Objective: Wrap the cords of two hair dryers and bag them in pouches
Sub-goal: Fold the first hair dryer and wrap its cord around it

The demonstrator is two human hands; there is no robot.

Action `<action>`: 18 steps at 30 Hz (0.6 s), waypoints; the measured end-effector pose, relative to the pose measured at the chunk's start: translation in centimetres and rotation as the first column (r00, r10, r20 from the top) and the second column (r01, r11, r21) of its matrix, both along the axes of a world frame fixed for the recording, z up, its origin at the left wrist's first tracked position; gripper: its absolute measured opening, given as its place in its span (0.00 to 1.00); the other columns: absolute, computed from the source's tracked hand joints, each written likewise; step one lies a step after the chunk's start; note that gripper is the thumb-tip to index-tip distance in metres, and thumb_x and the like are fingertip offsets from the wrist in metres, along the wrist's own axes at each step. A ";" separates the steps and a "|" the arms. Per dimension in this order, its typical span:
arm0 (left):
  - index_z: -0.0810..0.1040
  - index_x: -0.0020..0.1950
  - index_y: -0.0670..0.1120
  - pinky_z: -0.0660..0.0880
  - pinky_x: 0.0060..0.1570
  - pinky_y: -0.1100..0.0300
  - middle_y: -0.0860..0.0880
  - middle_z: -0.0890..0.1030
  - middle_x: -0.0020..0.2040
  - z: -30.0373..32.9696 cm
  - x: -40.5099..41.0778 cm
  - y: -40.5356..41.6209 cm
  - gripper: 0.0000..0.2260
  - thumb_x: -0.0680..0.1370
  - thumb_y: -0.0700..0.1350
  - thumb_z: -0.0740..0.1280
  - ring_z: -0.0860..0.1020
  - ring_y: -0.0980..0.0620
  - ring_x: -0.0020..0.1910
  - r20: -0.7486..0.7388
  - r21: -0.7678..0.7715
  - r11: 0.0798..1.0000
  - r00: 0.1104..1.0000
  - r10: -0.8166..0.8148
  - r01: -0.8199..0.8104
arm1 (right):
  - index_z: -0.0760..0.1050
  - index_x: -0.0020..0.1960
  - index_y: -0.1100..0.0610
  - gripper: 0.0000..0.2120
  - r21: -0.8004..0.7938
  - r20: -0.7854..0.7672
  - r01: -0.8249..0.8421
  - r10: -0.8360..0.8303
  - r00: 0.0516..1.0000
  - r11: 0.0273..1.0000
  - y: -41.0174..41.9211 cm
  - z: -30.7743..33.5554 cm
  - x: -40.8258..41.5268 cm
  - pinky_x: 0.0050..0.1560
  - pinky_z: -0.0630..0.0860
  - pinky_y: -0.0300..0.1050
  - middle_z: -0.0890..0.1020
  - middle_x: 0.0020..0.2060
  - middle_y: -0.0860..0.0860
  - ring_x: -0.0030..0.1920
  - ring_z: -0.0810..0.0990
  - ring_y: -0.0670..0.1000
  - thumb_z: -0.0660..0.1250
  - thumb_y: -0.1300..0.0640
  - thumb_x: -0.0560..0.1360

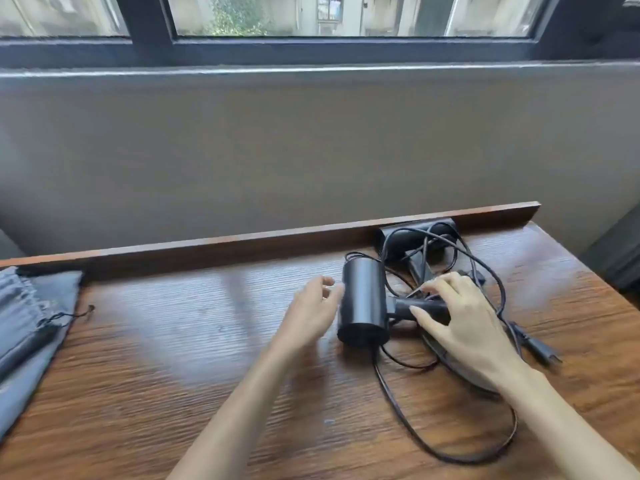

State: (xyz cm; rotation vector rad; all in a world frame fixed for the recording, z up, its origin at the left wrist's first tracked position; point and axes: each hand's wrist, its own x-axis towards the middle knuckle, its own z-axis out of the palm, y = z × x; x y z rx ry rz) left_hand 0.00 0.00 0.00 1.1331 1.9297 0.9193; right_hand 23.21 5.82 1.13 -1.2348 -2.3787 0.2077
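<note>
A black hair dryer (363,299) lies on the wooden table (194,341), its handle pointing right. My right hand (460,317) curls over that handle, thumb beneath it, fingers on top. My left hand (311,310) is open with fingers apart, right beside the dryer's barrel, touching or almost touching it. A second black hair dryer (415,240) lies behind, against the table's raised back edge. Their black cords (446,441) sprawl loose and tangled across the right of the table, with a plug (540,348) at the far right. Grey drawstring pouches (31,323) lie at the left edge.
A raised wooden ledge (277,237) runs along the table's back, with a grey wall and a dark-framed window (311,46) beyond. One cord loop reaches close to the table's near edge.
</note>
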 end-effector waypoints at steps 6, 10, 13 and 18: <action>0.70 0.68 0.46 0.75 0.59 0.48 0.43 0.78 0.61 -1.5 1.9 -0.6 0.23 0.79 0.59 0.57 0.77 0.44 0.58 -0.020 0.015 0.999 0.999 -0.050 0.050 | 0.76 0.59 0.53 0.21 0.016 0.072 0.029 -0.030 0.997 0.999 -0.7 -2.2 0.3 0.57 0.71 0.49 0.77 0.52 0.49 0.54 0.74 0.51 0.67 0.41 0.73; 0.71 0.67 0.45 0.75 0.61 0.46 0.45 0.75 0.60 -1.1 2.8 -1.9 0.25 0.77 0.60 0.60 0.77 0.43 0.59 0.079 0.050 0.999 0.997 0.004 -0.008 | 0.74 0.63 0.53 0.23 0.015 0.111 0.037 -0.039 0.993 0.999 -0.6 -2.7 0.1 0.61 0.69 0.52 0.78 0.56 0.51 0.59 0.74 0.53 0.68 0.42 0.73; 0.75 0.55 0.45 0.75 0.61 0.47 0.46 0.77 0.52 -0.6 3.2 -2.3 0.18 0.76 0.59 0.62 0.76 0.46 0.54 0.215 0.073 0.996 0.976 0.033 -0.049 | 0.75 0.62 0.53 0.20 -0.026 0.086 0.022 -0.020 0.996 0.999 0.0 -3.1 -0.3 0.60 0.70 0.52 0.80 0.55 0.52 0.58 0.74 0.55 0.70 0.48 0.72; 0.75 0.57 0.42 0.74 0.41 0.59 0.47 0.76 0.49 -0.1 3.2 -2.9 0.20 0.75 0.56 0.68 0.75 0.52 0.46 0.403 0.037 0.989 0.908 0.119 -0.146 | 0.78 0.59 0.54 0.17 -0.024 -0.023 -0.017 0.017 1.000 1.000 -0.7 -3.0 -0.8 0.55 0.72 0.51 0.81 0.50 0.51 0.53 0.74 0.52 0.73 0.52 0.71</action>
